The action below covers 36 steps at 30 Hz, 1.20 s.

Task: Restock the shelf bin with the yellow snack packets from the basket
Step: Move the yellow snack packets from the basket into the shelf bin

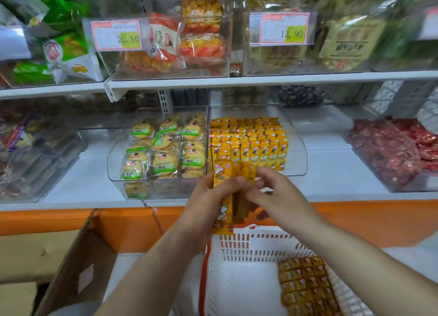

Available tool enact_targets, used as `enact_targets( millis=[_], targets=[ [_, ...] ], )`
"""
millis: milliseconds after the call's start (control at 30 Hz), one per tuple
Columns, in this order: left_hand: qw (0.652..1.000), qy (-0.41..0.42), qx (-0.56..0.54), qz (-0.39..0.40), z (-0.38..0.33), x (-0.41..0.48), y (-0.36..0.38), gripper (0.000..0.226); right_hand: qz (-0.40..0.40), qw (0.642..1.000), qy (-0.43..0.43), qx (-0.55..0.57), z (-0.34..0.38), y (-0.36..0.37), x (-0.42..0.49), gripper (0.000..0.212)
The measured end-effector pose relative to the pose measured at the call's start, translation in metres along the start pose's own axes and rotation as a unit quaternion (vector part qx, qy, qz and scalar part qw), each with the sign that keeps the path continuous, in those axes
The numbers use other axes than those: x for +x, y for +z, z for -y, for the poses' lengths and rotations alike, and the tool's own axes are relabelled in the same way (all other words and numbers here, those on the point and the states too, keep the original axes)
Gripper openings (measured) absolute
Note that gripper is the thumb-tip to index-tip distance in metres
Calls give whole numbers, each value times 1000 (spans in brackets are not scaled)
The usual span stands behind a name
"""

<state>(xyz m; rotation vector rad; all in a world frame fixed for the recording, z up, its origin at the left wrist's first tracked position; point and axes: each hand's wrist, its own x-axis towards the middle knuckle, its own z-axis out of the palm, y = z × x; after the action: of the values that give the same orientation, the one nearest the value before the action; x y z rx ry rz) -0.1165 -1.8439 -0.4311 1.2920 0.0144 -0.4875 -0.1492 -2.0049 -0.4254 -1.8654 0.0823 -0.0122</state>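
A bunch of long yellow snack packets (224, 173) stands upright in front of the shelf, gripped by my left hand (208, 204) around its middle. My right hand (272, 192) pinches the same bunch from the right side. Just behind them, the clear shelf bin (296, 154) holds several rows of the same yellow packets (248, 140). Below my arms sits the white basket (251, 242) with red handles, and a stack of yellow packets (305, 285) lies in its right part.
A clear bin of green-labelled biscuit packs (163, 149) stands left of the yellow bin. A bin of red sweets (393, 147) is at the right. An open cardboard box (78, 263) stands at the lower left. The upper shelf (237, 79) carries price-tagged bins.
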Motion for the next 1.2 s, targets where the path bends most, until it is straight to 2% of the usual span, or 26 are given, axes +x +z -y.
enact_targets(
  millis=[67, 167, 300, 367, 533, 600, 733, 833, 900, 967, 1100, 1167, 1200],
  targets=[
    [1000, -13, -18, 7, 3, -1, 11, 83, -19, 1000, 14, 14, -2, -9, 0, 17],
    [998, -24, -50, 14, 4, 0, 17, 78, -38, 989, 64, 127, -6, -22, 0, 18],
    [1000, -22, -21, -4, 2, 0, 25, 87, -32, 944, 129, 303, -10, -34, -1, 33],
    [1000, -20, 11, -17, 3, -1, 30, 91, -17, 922, 151, 355, -10, -37, -3, 36],
    [999, -21, 42, -23, 7, 2, 36, 69, 25, 919, 151, 362, -11, -40, -4, 41],
    [998, -21, 45, -31, 6, 4, 34, 74, 26, 917, 150, 369, -12, -41, -3, 39],
    [997, -23, 47, -59, 3, 5, 30, 103, 18, 908, 139, 396, -13, -40, -1, 29],
    [996, -17, 47, -79, -2, 6, 22, 98, 8, 927, 105, 360, -12, -36, 1, 41],
    [994, -8, 43, -96, -7, 7, 13, 83, -6, 955, 68, 289, -10, -35, 3, 45],
    [992, 9, 50, -112, -13, 7, 1, 80, -51, 975, 38, 214, -8, -37, 8, 50],
    [992, 22, 50, -117, -23, 5, -18, 110, -138, 988, -13, 71, -7, -47, 43, 46],
    [992, 20, 44, -114, -25, 3, -26, 111, -169, 984, -48, -40, -7, -47, 70, 41],
    [992, 20, 43, -115, -25, 3, -30, 104, -174, 978, -71, -94, -5, -46, 84, 39]
  ],
)
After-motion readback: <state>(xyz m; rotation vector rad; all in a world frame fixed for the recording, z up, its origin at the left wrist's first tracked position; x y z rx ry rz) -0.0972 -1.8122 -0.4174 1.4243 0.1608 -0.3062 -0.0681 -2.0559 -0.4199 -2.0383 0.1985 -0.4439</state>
